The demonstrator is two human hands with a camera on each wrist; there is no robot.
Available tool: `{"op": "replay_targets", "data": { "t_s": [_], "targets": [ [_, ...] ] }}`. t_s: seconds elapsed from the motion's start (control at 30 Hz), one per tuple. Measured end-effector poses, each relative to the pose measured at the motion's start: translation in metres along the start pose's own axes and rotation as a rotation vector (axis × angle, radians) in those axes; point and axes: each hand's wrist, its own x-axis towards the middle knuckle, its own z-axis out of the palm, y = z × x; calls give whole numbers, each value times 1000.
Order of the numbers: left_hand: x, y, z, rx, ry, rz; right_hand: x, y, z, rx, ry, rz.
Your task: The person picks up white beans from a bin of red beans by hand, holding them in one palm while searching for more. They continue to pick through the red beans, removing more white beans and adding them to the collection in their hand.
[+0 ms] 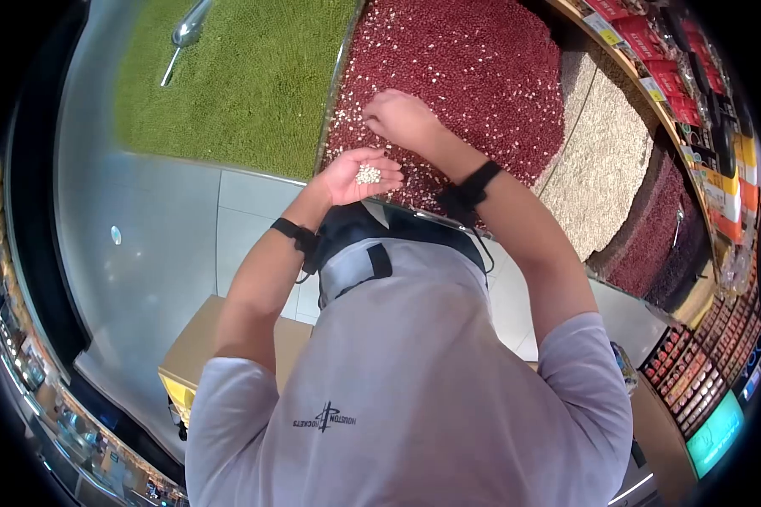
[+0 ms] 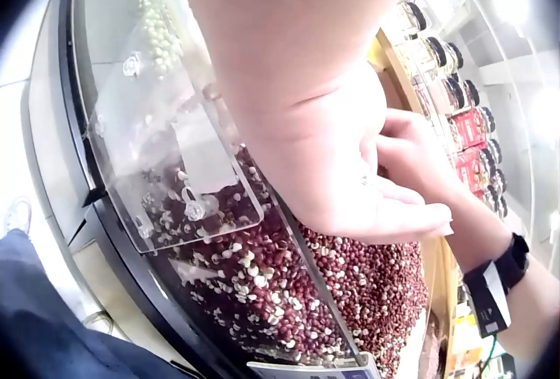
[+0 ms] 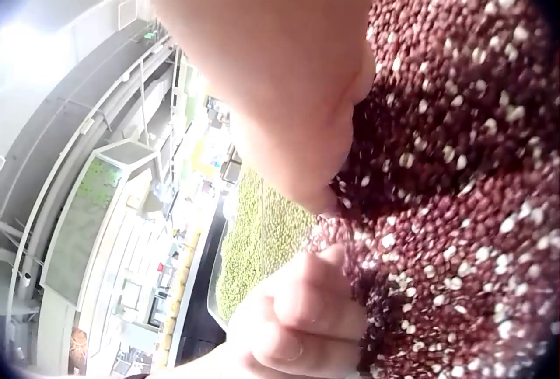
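In the head view my left hand (image 1: 359, 176) is palm up near the front edge of a bin of dark red beans (image 1: 457, 59). Its fingers lie nearly straight, and a small heap of white grains (image 1: 369, 174) rests on the palm. My right hand (image 1: 402, 118) is just beyond it, over the red beans, back upward and fingers bent down. Its fingertips are hidden, so I cannot tell whether it pinches a grain. The right wrist view shows the left hand (image 3: 302, 318) close beside it. White grains are scattered all through the red beans.
Left of the red beans lies a bin of green beans (image 1: 245, 93) with a metal scoop (image 1: 188, 29). Pale grain (image 1: 604, 152) fills the bin to the right. A clear plastic panel (image 2: 188, 187) stands at the bin's front. A cardboard box (image 1: 203, 334) is on the floor.
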Motion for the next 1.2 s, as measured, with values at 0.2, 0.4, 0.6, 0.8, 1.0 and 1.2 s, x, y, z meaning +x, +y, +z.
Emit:
{"op": "replay_targets", "data": {
  "t_s": [0.2, 0.4, 0.6, 0.8, 1.0, 1.2],
  "targets": [
    [-6, -6, 22, 11, 182, 161, -67, 23, -33, 153, 73, 107],
    [-1, -13, -8, -152, -51, 203, -109, 17, -51, 161, 206, 147],
    [-6, -13, 3, -219, 78, 247, -107, 13, -42, 112, 294, 214],
    [-8, -14, -4, -322, -9, 325, -99, -5, -20, 127, 151, 228],
    [-8, -16, 1, -368, 26, 386, -91, -13, 3, -141, 50, 103],
    [-8, -14, 2, -334, 79, 363, -91, -9, 22, -270, 70, 67]
  ]
}}
